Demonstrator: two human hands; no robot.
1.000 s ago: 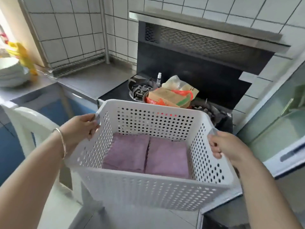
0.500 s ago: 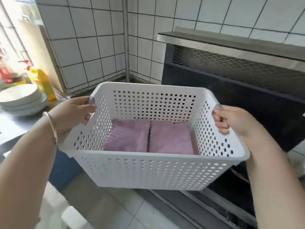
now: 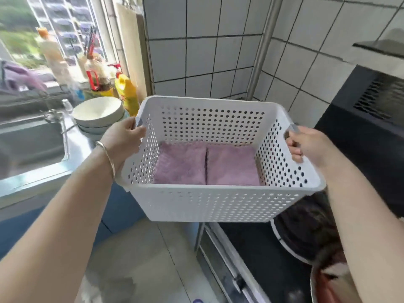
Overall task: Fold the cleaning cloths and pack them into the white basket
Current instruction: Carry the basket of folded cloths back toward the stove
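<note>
Gripping the white perforated plastic basket (image 3: 209,204) mid-frame, your left hand (image 3: 122,141) and right hand (image 3: 306,145) clasped opposite short rims; its long axis ran between them.

White square wall tiles (image 3: 203,51) with dark grout meet at a corner, where a metal pipe (image 3: 261,49) runs up. At the left, a bright window (image 3: 43,29) lights a steel sink (image 3: 28,145) set in the counter (image 3: 74,149), with stacked bowls (image 3: 98,114) and a yellow bottle (image 3: 127,92) near its back edge. A black range hood (image 3: 367,132) stands at the right; pale floor tiles (image 3: 142,259) lie below.
</note>
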